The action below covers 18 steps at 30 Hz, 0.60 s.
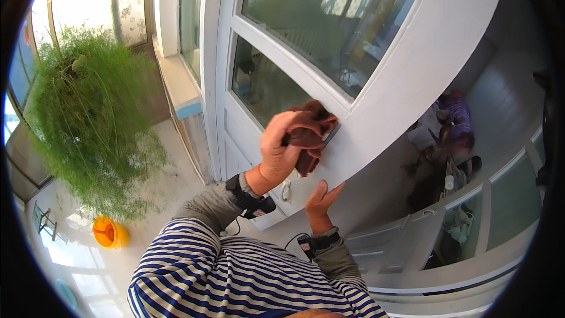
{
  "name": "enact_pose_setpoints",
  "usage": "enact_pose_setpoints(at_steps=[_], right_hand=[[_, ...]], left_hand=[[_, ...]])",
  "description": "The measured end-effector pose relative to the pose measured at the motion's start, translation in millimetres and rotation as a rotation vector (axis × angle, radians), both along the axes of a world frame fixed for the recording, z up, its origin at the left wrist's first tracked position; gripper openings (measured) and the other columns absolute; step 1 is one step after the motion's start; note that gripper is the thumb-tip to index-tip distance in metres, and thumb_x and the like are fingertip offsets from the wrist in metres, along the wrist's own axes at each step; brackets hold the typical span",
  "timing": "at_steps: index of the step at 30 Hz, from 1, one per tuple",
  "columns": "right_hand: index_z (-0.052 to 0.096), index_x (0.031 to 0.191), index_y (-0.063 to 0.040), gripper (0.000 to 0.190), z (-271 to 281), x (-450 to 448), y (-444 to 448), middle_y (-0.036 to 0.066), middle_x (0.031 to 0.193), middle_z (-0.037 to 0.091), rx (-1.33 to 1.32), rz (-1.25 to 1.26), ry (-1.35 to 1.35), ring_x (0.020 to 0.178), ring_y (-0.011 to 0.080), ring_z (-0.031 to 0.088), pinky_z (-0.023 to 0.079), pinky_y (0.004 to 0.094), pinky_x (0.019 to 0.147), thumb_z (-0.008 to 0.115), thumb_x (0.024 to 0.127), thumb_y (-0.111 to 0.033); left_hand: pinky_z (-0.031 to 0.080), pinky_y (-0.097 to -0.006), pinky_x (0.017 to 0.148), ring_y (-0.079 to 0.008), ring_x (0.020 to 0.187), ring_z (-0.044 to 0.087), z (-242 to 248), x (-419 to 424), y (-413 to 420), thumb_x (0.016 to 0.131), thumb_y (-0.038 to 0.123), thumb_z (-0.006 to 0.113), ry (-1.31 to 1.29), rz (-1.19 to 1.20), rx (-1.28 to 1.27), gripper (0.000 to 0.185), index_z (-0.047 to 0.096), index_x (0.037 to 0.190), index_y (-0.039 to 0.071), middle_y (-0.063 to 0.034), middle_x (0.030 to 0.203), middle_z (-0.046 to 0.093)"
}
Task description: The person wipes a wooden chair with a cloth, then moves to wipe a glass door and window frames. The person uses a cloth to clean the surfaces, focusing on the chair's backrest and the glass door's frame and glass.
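Note:
My left hand (pixel 279 148) is closed around a bunched brown cloth (pixel 309 134), which lies against the white frame of a glazed door (pixel 353 150). Part of a dark metal plate (pixel 332 133) shows at the cloth's right side; the rest is covered. Lower down, my right hand (pixel 322 203) is at the door's free edge, thumb and a finger spread in a V. Its other fingers are hidden, and it appears to hold the edge. Below the cloth, a small white fitting (pixel 286 191) sits on the door. Glass panes (pixel 309 31) fill the upper door.
A large feathery green plant (pixel 88 119) spreads at the left, beside a window ledge (pixel 178 84). An orange bucket (pixel 119 234) stands on the shiny tiled floor (pixel 145 203). Beyond the door edge are a cluttered heap with purple fabric (pixel 457 119) and another white glazed door (pixel 485 212).

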State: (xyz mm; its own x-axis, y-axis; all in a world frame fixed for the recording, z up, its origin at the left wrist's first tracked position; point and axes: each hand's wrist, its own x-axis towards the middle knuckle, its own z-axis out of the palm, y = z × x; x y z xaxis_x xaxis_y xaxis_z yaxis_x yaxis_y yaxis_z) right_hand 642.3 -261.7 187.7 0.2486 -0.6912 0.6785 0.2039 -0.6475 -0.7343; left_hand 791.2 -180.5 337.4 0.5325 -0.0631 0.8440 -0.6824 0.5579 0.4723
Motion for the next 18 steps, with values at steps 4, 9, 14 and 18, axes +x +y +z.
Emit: enact_pose_setpoints(at_steps=[4, 9, 14, 18], right_hand=[[0.023, 0.150, 0.012, 0.067, 0.5, 1.3, 3.2, 0.026, 0.145, 0.045, 0.053, 0.042, -0.050, 0.129, 0.0329, 0.050, 0.039, 0.0421, 0.111, 0.053, 0.102, -0.024], [0.029, 0.146, 0.011, 0.062, 0.9, 1.6, 0.9, 0.024, 0.141, 0.047, 0.086, -0.007, -0.013, 0.125, 0.0312, 0.052, 0.041, 0.0418, 0.109, 0.055, 0.100, -0.020], [0.028, 0.148, 0.009, 0.065, 4.7, -1.6, -2.6, 0.023, 0.143, 0.046, 0.084, 0.035, -0.008, 0.127, 0.0292, 0.050, 0.039, 0.0408, 0.110, 0.055, 0.104, -0.030], [0.028, 0.148, 0.010, 0.065, 6.7, 0.0, 2.1, 0.023, 0.144, 0.046, 0.068, 0.040, -0.039, 0.129, 0.0300, 0.049, 0.038, 0.0406, 0.111, 0.055, 0.103, -0.028]], left_hand=[[0.052, -0.0428, 0.094, -0.0332, 0.108, 0.065, 48.6, 10.5, 4.4, 0.073, 0.006, 0.080, -0.362, 0.223, -0.104, 0.045, 0.069, 0.116, 0.004, -0.0124, 0.114, 0.070], [0.047, -0.0459, 0.092, -0.0308, 0.113, 0.059, 102.1, 26.0, -15.2, 0.070, 0.036, 0.082, -0.651, 0.356, 0.069, 0.047, 0.069, 0.107, 0.009, -0.0066, 0.116, 0.066], [0.051, -0.0459, 0.092, -0.0293, 0.110, 0.062, 101.4, 60.6, -17.0, 0.068, 0.034, 0.083, -0.731, 0.370, 0.068, 0.042, 0.070, 0.100, 0.011, -0.0053, 0.113, 0.066], [0.054, -0.0454, 0.093, -0.0316, 0.109, 0.063, 102.7, 105.5, -13.0, 0.064, 0.025, 0.081, -0.689, 0.464, 0.114, 0.042, 0.069, 0.100, 0.008, -0.0074, 0.113, 0.068]])
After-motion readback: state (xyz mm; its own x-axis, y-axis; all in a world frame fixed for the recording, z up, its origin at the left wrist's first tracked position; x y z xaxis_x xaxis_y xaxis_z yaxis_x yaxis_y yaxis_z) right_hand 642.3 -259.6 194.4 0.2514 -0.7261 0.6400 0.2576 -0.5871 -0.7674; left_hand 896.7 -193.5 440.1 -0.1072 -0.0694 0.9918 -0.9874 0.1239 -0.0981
